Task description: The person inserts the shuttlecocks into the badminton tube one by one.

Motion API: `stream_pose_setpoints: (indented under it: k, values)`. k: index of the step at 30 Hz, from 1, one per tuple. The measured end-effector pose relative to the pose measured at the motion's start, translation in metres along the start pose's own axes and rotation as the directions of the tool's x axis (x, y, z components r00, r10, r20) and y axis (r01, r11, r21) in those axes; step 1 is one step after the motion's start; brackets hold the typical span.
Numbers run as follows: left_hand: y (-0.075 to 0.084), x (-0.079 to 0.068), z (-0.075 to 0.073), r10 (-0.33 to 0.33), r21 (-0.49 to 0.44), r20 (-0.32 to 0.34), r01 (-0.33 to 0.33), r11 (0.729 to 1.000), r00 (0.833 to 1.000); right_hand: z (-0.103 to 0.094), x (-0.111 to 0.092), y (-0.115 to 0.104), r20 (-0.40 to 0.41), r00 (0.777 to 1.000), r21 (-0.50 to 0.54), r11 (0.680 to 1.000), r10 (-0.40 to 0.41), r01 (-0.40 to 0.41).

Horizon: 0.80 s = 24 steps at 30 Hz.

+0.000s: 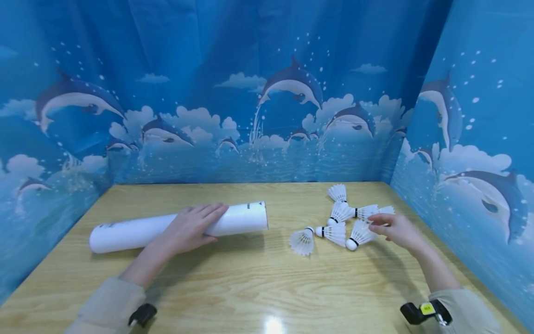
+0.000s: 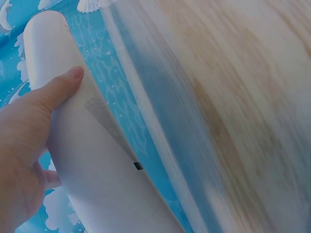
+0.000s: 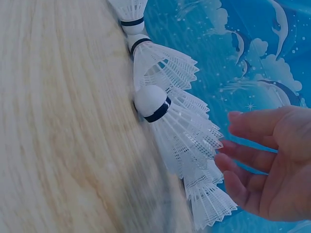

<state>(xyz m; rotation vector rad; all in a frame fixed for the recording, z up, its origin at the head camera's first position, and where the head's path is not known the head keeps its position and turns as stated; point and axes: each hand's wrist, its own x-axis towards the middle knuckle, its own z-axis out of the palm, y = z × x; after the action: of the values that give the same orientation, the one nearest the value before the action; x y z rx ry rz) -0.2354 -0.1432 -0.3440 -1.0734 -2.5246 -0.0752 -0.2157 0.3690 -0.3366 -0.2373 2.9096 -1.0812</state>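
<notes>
My left hand (image 1: 194,227) grips a long white shuttlecock tube (image 1: 238,219) around its middle, thumb on the near side. The tube lies crosswise at the left, its right end raised above its shadow on the table. In the left wrist view, the thumb presses along the white tube wall (image 2: 107,160). At the right, my right hand (image 1: 396,229) hovers beside the nearest white shuttlecock (image 1: 360,234), thumb and fingers apart and loosely bent. Its fingertips are right at the feathered skirt (image 3: 194,131) in the right wrist view. Nothing shows between them.
Several more shuttlecocks lie in a cluster, including one at the back (image 1: 338,192) and one at the left (image 1: 302,241). The wooden table (image 1: 267,283) meets a blue dolphin-print curtain (image 1: 233,162) behind and at the sides.
</notes>
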Motion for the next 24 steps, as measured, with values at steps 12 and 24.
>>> stream_pose_setpoints:
  k: [12,24]
  values:
    - [0.001,-0.001,0.001,-0.006,-0.010,0.006,0.006,1.000,1.000,0.010,0.003,0.014,-0.006,1.000,-0.022,1.000,-0.009,0.009]
    - [0.001,0.000,-0.001,-0.007,-0.009,0.012,0.007,1.000,1.000,-0.012,-0.008,-0.002,-0.010,0.997,-0.015,0.997,0.071,-0.071]
